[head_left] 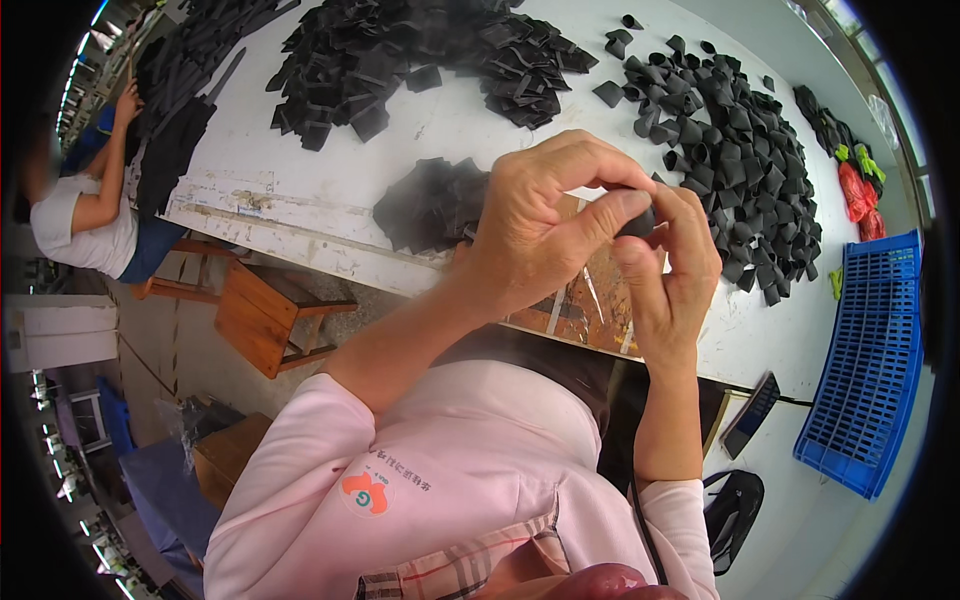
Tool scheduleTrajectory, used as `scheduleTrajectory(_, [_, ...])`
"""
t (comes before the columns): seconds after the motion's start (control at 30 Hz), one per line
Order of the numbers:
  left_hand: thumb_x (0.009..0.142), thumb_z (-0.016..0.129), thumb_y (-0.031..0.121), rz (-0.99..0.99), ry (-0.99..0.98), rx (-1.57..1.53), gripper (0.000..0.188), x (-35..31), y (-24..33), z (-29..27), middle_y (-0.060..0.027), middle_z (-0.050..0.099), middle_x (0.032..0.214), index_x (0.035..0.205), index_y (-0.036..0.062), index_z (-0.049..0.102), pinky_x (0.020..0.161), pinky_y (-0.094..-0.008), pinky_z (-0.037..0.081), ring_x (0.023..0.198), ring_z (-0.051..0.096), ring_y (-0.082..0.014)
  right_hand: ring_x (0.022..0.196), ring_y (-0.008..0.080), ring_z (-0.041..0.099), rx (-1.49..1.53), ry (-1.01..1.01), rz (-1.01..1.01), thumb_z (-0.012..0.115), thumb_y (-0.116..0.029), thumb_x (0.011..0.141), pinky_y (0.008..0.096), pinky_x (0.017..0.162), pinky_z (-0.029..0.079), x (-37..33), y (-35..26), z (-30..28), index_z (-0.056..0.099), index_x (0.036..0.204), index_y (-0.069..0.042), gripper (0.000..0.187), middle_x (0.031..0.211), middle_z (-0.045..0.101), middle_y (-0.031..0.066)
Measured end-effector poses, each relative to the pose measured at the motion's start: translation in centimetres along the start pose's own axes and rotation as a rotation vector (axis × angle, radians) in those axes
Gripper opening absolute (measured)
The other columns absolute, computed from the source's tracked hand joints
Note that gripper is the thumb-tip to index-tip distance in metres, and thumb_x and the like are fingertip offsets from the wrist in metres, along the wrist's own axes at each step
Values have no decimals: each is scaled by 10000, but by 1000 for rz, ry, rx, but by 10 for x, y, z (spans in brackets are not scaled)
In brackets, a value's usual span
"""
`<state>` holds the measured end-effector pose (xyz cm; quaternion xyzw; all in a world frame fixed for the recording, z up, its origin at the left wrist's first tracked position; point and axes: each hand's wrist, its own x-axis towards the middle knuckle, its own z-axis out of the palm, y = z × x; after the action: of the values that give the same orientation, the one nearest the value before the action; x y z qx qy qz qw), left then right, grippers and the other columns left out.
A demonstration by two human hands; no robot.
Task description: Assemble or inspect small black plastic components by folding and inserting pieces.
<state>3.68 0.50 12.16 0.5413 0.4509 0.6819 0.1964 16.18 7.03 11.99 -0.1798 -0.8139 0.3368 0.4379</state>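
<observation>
Above the near edge of the white worktable point(400, 140), both my hands meet at a small black fabric-like piece point(640, 215). My left hand point(535, 225) pinches it between thumb and fingers. My right hand point(680, 270) closes on it from the other side with a curled finger and thumb. Much of the piece is hidden by my fingers. Beside my left hand lies a low pile of flat black pieces point(425, 205). A large heap of similar black pieces, curled into short tubes point(745, 180), spreads beyond my right hand.
More flat black pieces point(340, 75) are heaped at the far side. A blue plastic basket point(865, 365) stands at the right, near red and yellow-green bags point(858, 190). At the left are a wooden stool point(265, 315) and another person point(90, 225) beside long black strips point(180, 120).
</observation>
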Motion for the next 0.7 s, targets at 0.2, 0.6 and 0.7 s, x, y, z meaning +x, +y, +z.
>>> scheduleTrajectory(0.2, [831, 556, 64, -173, 279, -497, 105, -4, -3, -2, -32, 587, 803, 891, -23, 561, 686, -189, 422, 739, 529, -62, 528, 118, 477, 7, 13, 44, 668, -90, 720, 224, 451, 364, 8, -11, 0, 593, 833, 7, 167, 665, 521, 53])
scheduleTrajectory(0.6, [823, 567, 64, -307, 380, -599, 99, -16, -12, -1, -23, 577, 777, 875, -21, 568, 653, -171, 397, 695, 499, -48, 464, 142, 450, -113, -5, -9, 618, -15, 736, 251, 416, 336, 6, -5, 4, 596, 751, -3, 29, 574, 486, 56])
scheduleTrajectory(0.7, [827, 569, 80, -301, 320, -501, 97, -19, -13, -3, -10, 569, 731, 851, -14, 572, 605, -172, 392, 655, 486, -46, 454, 161, 430, -144, -37, -60, 619, -20, 730, 266, 416, 324, 5, -4, 2, 583, 727, -3, 40, 561, 460, 57])
